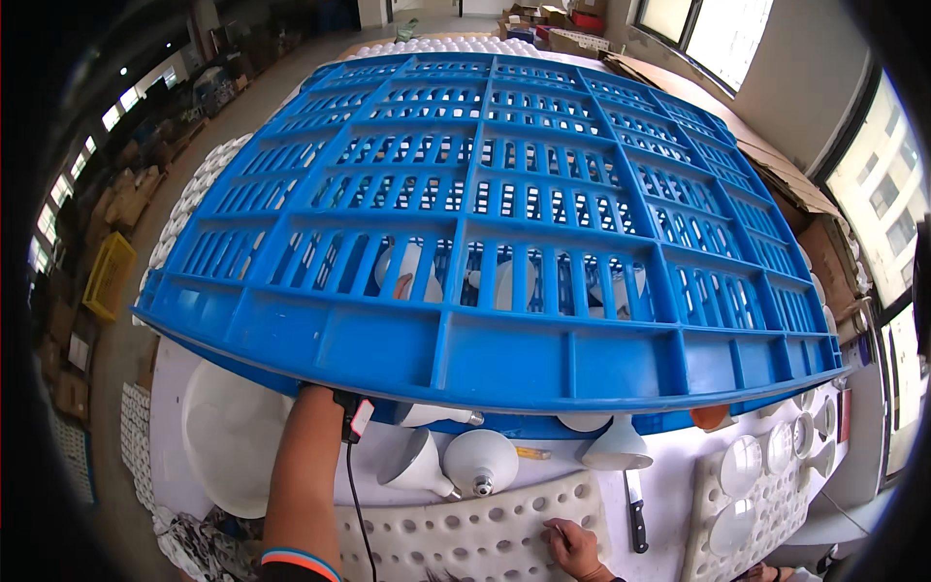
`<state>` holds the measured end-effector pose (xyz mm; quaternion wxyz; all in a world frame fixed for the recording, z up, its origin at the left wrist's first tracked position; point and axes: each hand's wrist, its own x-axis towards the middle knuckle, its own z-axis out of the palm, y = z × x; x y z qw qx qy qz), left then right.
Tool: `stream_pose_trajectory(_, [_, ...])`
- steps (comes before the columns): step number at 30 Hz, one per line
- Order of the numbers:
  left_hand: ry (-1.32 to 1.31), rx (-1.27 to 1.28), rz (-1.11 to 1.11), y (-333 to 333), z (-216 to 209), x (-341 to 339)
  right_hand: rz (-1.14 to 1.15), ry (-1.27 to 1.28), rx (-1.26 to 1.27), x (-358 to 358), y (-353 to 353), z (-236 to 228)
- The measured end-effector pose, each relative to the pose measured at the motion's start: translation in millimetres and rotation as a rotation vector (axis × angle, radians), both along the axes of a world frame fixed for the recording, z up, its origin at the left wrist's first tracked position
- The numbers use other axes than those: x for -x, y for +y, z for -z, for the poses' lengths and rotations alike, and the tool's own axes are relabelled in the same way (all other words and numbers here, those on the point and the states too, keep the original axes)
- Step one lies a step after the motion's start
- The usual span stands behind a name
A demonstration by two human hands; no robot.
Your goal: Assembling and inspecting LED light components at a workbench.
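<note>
A large blue slatted plastic crate (553,364) spreads over the table before me, its ribbed face toward me. My left forearm (303,466) goes in under its near edge. Through the slats a small part of my left hand (402,287) shows beside a white bulb (424,262); its fingers are mostly hidden. My right hand (574,548) rests on a pale foam tray (456,533) full of holes, fingers loosely bent and apart, holding nothing visible. Between tray and crate lie white reflector bulbs (482,463), one of them a cone-shaped bulb (619,446).
A black-handled knife (636,519) lies right of the foam tray. Another foam tray (703,524) holds clear round covers (742,466). A big white round basin (228,436) stands at left. Rows of white bulbs (461,45) line the far side; a yellow crate (109,276) sits on the floor.
</note>
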<state>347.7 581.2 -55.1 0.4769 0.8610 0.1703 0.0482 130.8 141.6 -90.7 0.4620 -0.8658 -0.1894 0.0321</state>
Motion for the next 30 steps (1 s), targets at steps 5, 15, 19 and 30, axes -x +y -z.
stream_pose_trajectory(5, [0.051, 0.013, 0.091, -12.3, 12.4, -6.0, 0.038, 0.225, 0.136, -8.1, 7.0, -30.3])
stream_pose_trajectory(15, [0.041, 0.297, -0.178, -39.2, -27.3, 39.6, 0.018, 0.021, 0.046, 6.3, 2.6, -15.9])
stream_pose_trajectory(19, [-0.178, 0.613, -0.293, -53.2, -65.9, 99.8, 0.007, 0.144, 0.064, 9.2, 1.2, -18.5])
stream_pose_trajectory(30, [0.113, -0.054, 0.354, -257.5, -133.5, 373.8, -0.306, 0.835, -0.275, 94.1, -6.0, -149.3])
